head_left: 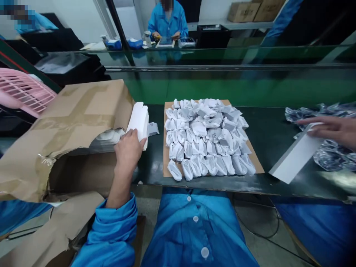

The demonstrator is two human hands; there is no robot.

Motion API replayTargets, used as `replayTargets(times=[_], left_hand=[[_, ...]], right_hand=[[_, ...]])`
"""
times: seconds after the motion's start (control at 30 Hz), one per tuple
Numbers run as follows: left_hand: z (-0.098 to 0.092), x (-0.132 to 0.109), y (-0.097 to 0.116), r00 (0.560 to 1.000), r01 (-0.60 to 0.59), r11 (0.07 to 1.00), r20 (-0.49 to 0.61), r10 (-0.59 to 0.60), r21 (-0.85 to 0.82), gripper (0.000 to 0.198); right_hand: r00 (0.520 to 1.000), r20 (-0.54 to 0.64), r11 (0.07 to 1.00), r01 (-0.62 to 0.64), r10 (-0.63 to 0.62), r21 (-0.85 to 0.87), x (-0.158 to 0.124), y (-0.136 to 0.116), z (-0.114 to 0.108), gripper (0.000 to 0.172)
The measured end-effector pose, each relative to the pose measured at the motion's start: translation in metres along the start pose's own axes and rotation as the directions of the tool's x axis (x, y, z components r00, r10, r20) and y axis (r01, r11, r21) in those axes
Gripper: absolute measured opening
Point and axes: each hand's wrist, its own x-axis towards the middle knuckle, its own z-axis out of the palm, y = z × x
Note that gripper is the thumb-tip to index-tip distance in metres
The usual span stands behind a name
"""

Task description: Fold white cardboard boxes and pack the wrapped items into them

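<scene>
My left hand [129, 148] is closed around a few slim white cartons [139, 120] beside the torn mouth of a large brown cardboard box [83, 107]. More white pieces [109, 137] show inside that box. A small white-wrapped packet [153, 128] lies just right of the cartons. In front of me, many similar packets [205, 126] sit in rows on a cardboard sheet [254, 163], some piled on top at the back. My right hand is out of view.
From the right edge, another person's hand [336, 129] holds a long white box [296, 154] tilted over the dark bench [267, 126]. Crumpled clear plastic bags [330, 152] lie there. A pink fan [25, 89] stands left. Across the green barrier [194, 87], a person in blue [168, 18] works.
</scene>
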Motion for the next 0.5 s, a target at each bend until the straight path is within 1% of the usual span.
replayTargets(times=[0.03, 0.07, 0.1, 0.13, 0.17, 0.2, 0.23, 0.27, 0.3, 0.33, 0.37, 0.4, 0.43, 0.47, 0.5], left_hand=[[0.004, 0.002, 0.003, 1.000, 0.008, 1.000, 0.018, -0.008, 0.023, 0.043], [0.007, 0.003, 0.007, 1.000, 0.015, 0.999, 0.011, -0.015, 0.032, 0.040], [0.009, 0.003, 0.012, 1.000, 0.021, 0.999, -0.005, -0.021, 0.036, 0.040], [0.010, 0.002, 0.016, 0.999, 0.032, 0.999, -0.018, -0.031, 0.042, 0.041], [0.010, 0.002, 0.018, 0.998, 0.048, 0.998, -0.033, -0.047, 0.047, 0.041], [0.009, 0.002, 0.019, 0.996, 0.070, 0.996, -0.053, -0.067, 0.048, 0.040], [0.007, 0.002, 0.018, 0.993, 0.091, 0.995, -0.077, -0.087, 0.045, 0.039], [0.005, 0.002, 0.015, 0.989, 0.108, 0.993, -0.106, -0.104, 0.038, 0.038], [0.003, 0.001, 0.013, 0.984, 0.118, 0.993, -0.138, -0.114, 0.026, 0.037], [0.001, 0.000, 0.010, 0.978, 0.120, 0.993, -0.175, -0.117, 0.009, 0.038], [0.000, -0.003, 0.010, 0.971, 0.115, 0.993, -0.211, -0.114, -0.009, 0.039], [0.000, -0.009, 0.012, 0.964, 0.108, 0.994, -0.244, -0.111, -0.025, 0.040], [0.001, -0.017, 0.017, 0.951, 0.090, 0.995, -0.292, -0.099, -0.046, 0.041], [0.003, -0.028, 0.025, 0.927, 0.042, 0.996, -0.369, -0.066, -0.072, 0.040], [0.005, -0.041, 0.036, 0.884, -0.046, 0.994, -0.467, -0.005, -0.098, 0.036]], right_hand=[[0.999, 0.034, 0.996, 0.012, -0.009, -0.088, 0.001, 0.010, 0.008, 0.029], [1.000, 0.028, 0.978, 0.009, -0.003, -0.209, 0.002, 0.013, 0.017, 0.035], [1.000, -0.021, 0.938, -0.014, 0.007, -0.345, 0.005, 0.007, 0.027, 0.043], [0.996, -0.092, 0.881, -0.056, 0.014, -0.470, 0.007, -0.006, 0.038, 0.048], [0.987, -0.161, 0.815, -0.116, 0.028, -0.568, 0.011, -0.026, 0.048, 0.051], [0.979, -0.191, 0.768, -0.175, 0.069, -0.616, 0.014, -0.051, 0.058, 0.052], [0.980, -0.162, 0.778, -0.193, 0.118, -0.598, 0.018, -0.081, 0.069, 0.050], [0.979, -0.172, 0.846, -0.185, 0.113, -0.500, 0.021, -0.113, 0.079, 0.045], [0.985, -0.151, 0.925, -0.135, 0.085, -0.356, 0.025, -0.147, 0.091, 0.040], [0.990, -0.139, 0.981, -0.062, 0.037, -0.184, 0.028, -0.179, 0.104, 0.036], [0.994, -0.102, 0.999, -0.037, 0.038, 0.014, 0.032, -0.209, 0.117, 0.035], [0.998, -0.011, 0.973, -0.065, 0.069, 0.221, 0.036, -0.237, 0.133, 0.038], [0.990, 0.111, 0.893, -0.130, 0.091, 0.431, 0.041, -0.261, 0.149, 0.046], [0.972, 0.212, 0.767, -0.209, 0.098, 0.606, 0.047, -0.280, 0.165, 0.056], [0.960, 0.261, 0.635, -0.267, 0.105, 0.725, 0.053, -0.295, 0.181, 0.065]])
